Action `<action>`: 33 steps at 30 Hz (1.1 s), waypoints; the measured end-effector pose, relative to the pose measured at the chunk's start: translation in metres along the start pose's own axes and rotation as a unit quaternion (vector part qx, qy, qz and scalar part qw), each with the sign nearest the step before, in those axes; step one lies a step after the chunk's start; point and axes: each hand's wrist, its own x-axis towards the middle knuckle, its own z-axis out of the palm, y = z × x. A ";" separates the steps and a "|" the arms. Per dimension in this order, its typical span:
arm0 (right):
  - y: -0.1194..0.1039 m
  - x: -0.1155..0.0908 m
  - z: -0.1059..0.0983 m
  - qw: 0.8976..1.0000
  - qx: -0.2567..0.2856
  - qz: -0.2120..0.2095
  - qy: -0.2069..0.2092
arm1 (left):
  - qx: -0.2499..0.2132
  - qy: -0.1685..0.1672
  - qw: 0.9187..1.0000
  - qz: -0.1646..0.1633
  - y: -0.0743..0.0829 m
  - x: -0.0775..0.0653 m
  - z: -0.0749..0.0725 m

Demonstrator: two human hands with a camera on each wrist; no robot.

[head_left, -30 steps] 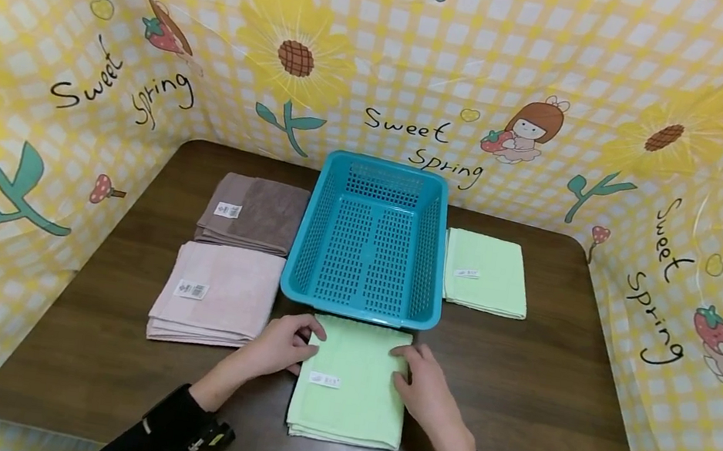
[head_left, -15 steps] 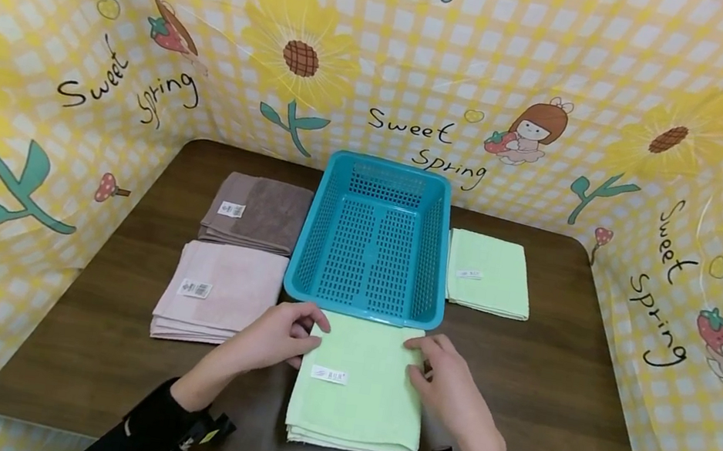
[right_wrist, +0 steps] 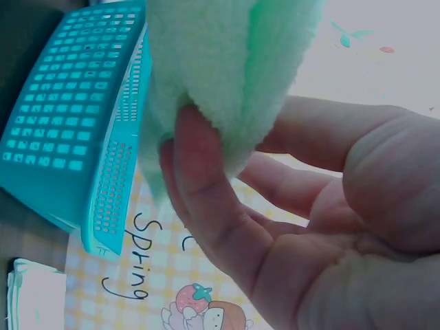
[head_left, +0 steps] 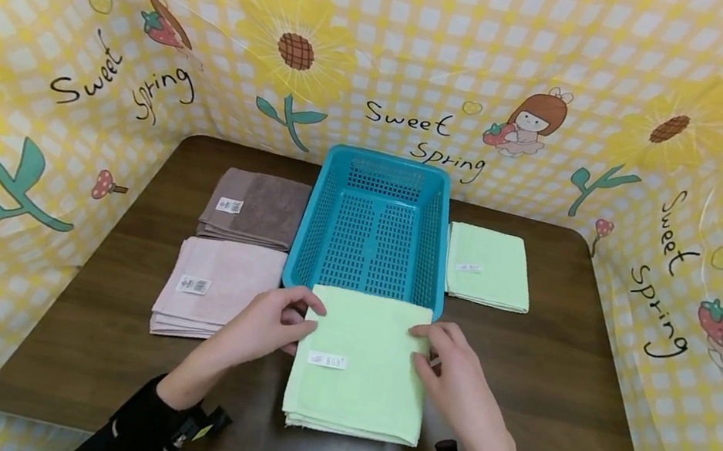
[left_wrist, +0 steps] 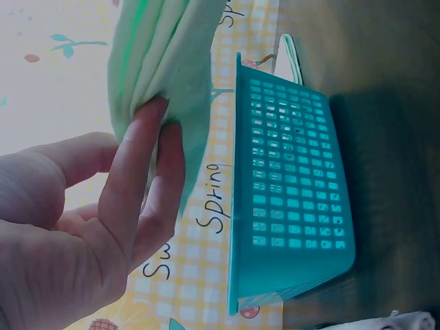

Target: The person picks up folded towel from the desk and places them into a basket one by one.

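Observation:
A folded light green towel point(head_left: 358, 381) with a white label hangs between my two hands, lifted off the table. My left hand point(head_left: 269, 325) pinches its left edge near the far corner; in the left wrist view the fingers point(left_wrist: 130, 165) lie under the folded layers. On the right edge my right hand point(head_left: 453, 360) holds it the same way, its fingertips point(right_wrist: 196, 137) pressed into the cloth from below. The towel's far edge overlaps the near rim of a teal plastic basket point(head_left: 368, 250), which holds nothing in its visible part.
Left of the basket lie a folded brown towel point(head_left: 268, 212) and, nearer, folded pale pink towels point(head_left: 234, 277). Another folded green towel point(head_left: 495, 269) sits against its right side. The dark wooden table point(head_left: 558, 411) is backed by a yellow checked cloth point(head_left: 423, 48).
Both hands have raised the green towel from the table and carried it forward, so its far edge now covers part of the basket's near rim.

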 end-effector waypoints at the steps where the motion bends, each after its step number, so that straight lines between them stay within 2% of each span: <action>1: 0.000 0.004 -0.001 1.000 0.000 -0.002 0.004 | 0.001 0.004 1.000 0.003 0.001 0.003 -0.002; 5: 0.002 0.022 -0.006 1.000 0.004 -0.007 0.009 | 0.009 0.009 1.000 0.006 0.006 0.019 -0.013; 10: 0.008 0.049 -0.011 1.000 0.009 0.000 -0.009 | 0.034 0.011 0.999 0.006 0.013 0.046 -0.029; 15: 0.015 0.083 -0.015 0.999 -0.002 0.006 -0.051 | 0.064 0.010 0.998 0.002 0.019 0.082 -0.044; 21: 0.020 0.135 -0.023 0.994 -0.041 0.009 -0.099 | 0.092 -0.003 0.996 -0.001 0.027 0.129 -0.062; 28: 0.018 0.189 -0.030 0.979 -0.117 0.014 -0.168 | 0.163 -0.019 0.986 -0.038 0.036 0.175 -0.071; 33: 0.025 0.224 -0.018 0.963 -0.153 0.013 -0.220 | 0.207 -0.040 0.976 -0.055 0.032 0.204 -0.075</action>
